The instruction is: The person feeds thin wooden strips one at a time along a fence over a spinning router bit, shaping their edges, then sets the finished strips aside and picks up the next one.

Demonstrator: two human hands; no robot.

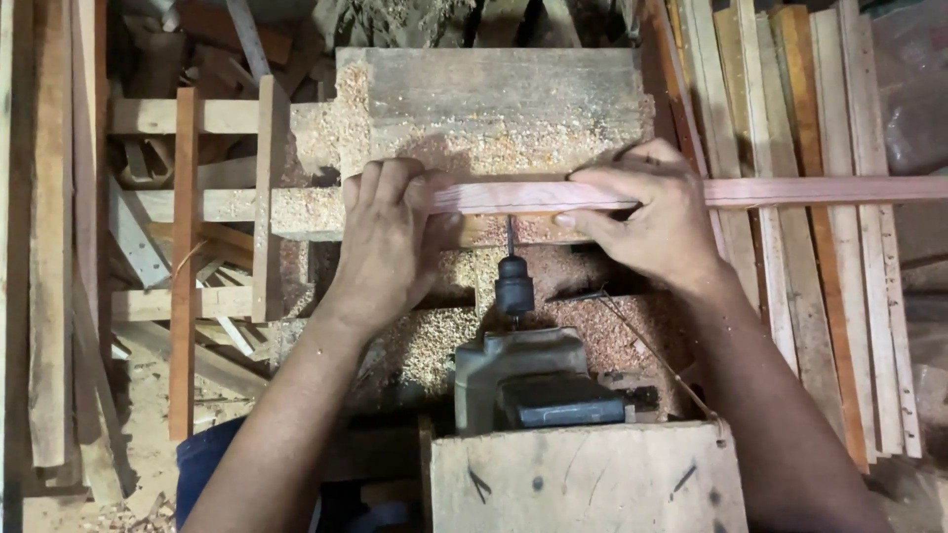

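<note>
Pressing down with the left hand [388,232], fingers curled over the near end of a reddish wooden strip [691,191]. Lying crosswise on the sawdust-covered bench [494,99], meeting the drill bit [511,235] of a fixed drill [528,380]. Clamping the strip just beside the bit with the right hand [652,212].

We have one view only, worn on the head, looking steeply down from close above both grips on the reddish wooden strip [691,192]; the drill chuck [513,286] sits between and just below them.
</note>
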